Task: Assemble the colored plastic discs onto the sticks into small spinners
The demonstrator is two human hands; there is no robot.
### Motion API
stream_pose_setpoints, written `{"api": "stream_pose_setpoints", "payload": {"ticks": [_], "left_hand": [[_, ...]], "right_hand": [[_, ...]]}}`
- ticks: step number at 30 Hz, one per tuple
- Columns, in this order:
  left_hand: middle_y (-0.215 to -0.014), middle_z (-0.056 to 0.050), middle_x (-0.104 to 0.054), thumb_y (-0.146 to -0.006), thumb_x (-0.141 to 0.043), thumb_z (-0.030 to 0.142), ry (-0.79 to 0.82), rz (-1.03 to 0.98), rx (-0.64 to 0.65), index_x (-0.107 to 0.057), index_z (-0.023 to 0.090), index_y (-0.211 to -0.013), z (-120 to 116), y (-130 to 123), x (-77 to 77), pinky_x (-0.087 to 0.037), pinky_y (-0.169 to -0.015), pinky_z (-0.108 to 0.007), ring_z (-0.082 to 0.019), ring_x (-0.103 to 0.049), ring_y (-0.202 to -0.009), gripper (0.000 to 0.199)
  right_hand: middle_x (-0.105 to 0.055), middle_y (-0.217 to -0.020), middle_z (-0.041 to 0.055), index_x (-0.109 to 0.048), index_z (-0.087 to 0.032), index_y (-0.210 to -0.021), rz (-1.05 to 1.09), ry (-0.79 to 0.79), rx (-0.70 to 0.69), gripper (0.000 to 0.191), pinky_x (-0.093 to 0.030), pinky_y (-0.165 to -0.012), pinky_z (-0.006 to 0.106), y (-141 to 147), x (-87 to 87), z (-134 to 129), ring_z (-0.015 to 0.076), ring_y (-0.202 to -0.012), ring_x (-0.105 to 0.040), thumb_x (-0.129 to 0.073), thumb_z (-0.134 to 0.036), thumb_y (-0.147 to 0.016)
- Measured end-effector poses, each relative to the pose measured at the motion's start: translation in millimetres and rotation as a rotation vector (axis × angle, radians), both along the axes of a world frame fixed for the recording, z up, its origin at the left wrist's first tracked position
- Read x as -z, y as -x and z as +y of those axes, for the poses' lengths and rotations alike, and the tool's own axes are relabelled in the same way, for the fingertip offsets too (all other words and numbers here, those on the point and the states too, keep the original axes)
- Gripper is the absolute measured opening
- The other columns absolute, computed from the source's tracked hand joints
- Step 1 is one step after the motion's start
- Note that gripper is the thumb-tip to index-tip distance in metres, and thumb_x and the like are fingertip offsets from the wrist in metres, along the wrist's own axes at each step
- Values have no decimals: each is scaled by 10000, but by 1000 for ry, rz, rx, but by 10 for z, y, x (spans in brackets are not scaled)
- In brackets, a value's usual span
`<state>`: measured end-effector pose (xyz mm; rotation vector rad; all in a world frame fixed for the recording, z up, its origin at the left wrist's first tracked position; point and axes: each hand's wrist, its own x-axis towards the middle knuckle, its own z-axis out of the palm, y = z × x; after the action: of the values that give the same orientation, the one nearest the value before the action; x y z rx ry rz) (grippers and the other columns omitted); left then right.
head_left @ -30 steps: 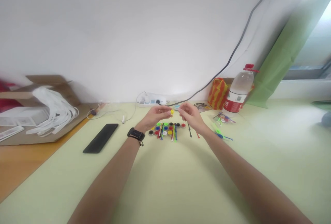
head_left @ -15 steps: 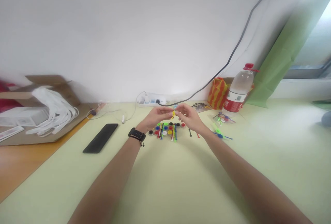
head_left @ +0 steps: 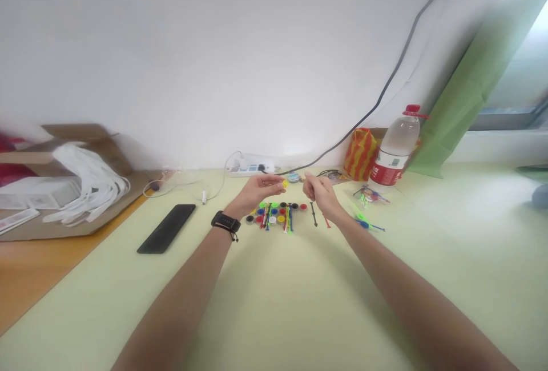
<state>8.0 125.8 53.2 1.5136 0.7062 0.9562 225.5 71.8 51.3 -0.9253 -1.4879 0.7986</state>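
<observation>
Raised over the table, my left hand (head_left: pixel 259 191) pinches a small yellow plastic piece (head_left: pixel 285 184) between thumb and fingertips. My right hand (head_left: pixel 322 194) is a short way to the right of it, fingers curled and thumb pressed in. What it holds, if anything, is hidden. Beneath both hands lies a cluster of small round discs, among them a white disc (head_left: pixel 273 220) and a red disc (head_left: pixel 303 207). Thin coloured plastic sticks, such as a blue stick (head_left: pixel 291 220), lie across the cluster. A dark stick (head_left: pixel 314 214) and a red stick (head_left: pixel 326 221) lie below my right hand.
A black slab (head_left: pixel 166 229) lies at left, near a cardboard box (head_left: pixel 98 131) with white straps. Along the wall are a power strip (head_left: pixel 252 166) and a striped bag (head_left: pixel 360 154). At right stands a large bottle (head_left: pixel 394 148), with more plastic pieces (head_left: pixel 369 195) before it.
My right hand has moved away to the right from the yellow piece and curled its fingers. The yellow piece stays in my left hand, which has hardly moved.
</observation>
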Motion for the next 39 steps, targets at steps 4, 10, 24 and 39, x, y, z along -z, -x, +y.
{"api": "stream_pose_setpoints", "payload": {"ticks": [4, 10, 24, 39], "left_hand": [[-1016, -129, -779, -722, -896, 388, -1, -5, 9, -764, 141, -1101, -9, -1, -11, -545, -963, -428, -234, -740, -938, 471], [-1022, -125, -786, -728, -891, 384, -4, 4, 36, -774, 150, -1084, -55, -25, -30, -549, -966, -431, -232, -737, -945, 442], [-1014, -108, -786, -748, -881, 357, -1, -3, 36, -776, 167, -1091, -62, -31, -31, -542, -997, -450, -230, -743, -946, 406], [-1005, -122, -788, -726, -895, 390, 10, 0, 11, -777, 152, -1076, -56, -31, -52, -541, -980, -439, -236, -745, -934, 440]], "right_hand": [[-493, -589, -28, -508, -214, -672, -6, -60, -3, 438, -364, -519, 276, 7, -49, -9, 124, -530, -437, -626, -558, -917], [-634, -831, 20, -598, -220, -954, -78, -92, -42, 310, -482, -583, 279, 40, 26, 41, 162, -705, -586, -694, -504, -874], [-652, -856, 17, -595, -237, -1176, -102, -65, -56, 384, -514, -590, 293, 43, 45, 43, 172, -695, -622, -673, -473, -883], [-518, -607, -18, -558, -215, -713, -2, 1, -10, 461, -388, -500, 270, 33, -67, -17, 129, -534, -444, -654, -642, -858]]}}
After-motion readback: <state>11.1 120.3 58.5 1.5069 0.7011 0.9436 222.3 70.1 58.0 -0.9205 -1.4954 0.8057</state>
